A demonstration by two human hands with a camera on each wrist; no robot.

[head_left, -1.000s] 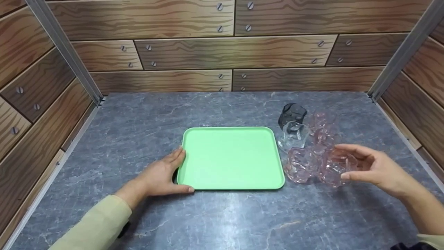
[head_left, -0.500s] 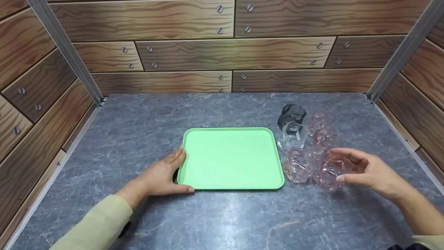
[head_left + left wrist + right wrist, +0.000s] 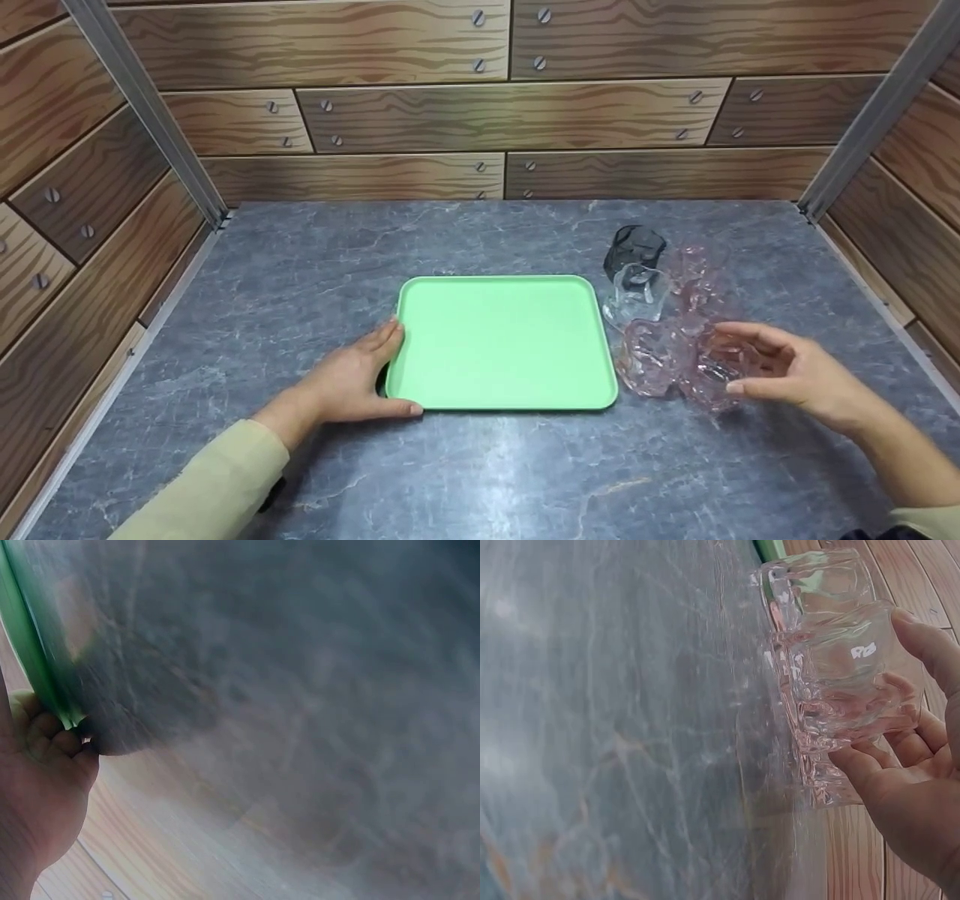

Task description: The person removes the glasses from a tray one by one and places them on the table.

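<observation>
A light green tray [image 3: 502, 345] lies flat on the table. My left hand [image 3: 341, 382] holds its near left corner, fingers at the left rim and thumb along the front edge. The left wrist view shows curled fingers [image 3: 56, 735] against the tray's edge. On the right, my right hand [image 3: 802, 379] grips a clear pink glass [image 3: 712, 375] between thumb and fingers, close to the table. Another pink glass [image 3: 649, 360] stands directly left of it, beside the tray. The right wrist view shows the gripped pink glass [image 3: 855, 652] upright.
Behind the gripped glass stand more pink glasses [image 3: 701, 274], partly overlapping in view. A colourless glass [image 3: 637, 296] and a dark grey glass [image 3: 634, 251] are near the tray's right rear corner. Wood-patterned walls [image 3: 420, 112] enclose the grey marbled table [image 3: 315, 247].
My right hand has shifted slightly left and nearer with the pink glass, then held almost still. The left hand and tray have stayed in place.
</observation>
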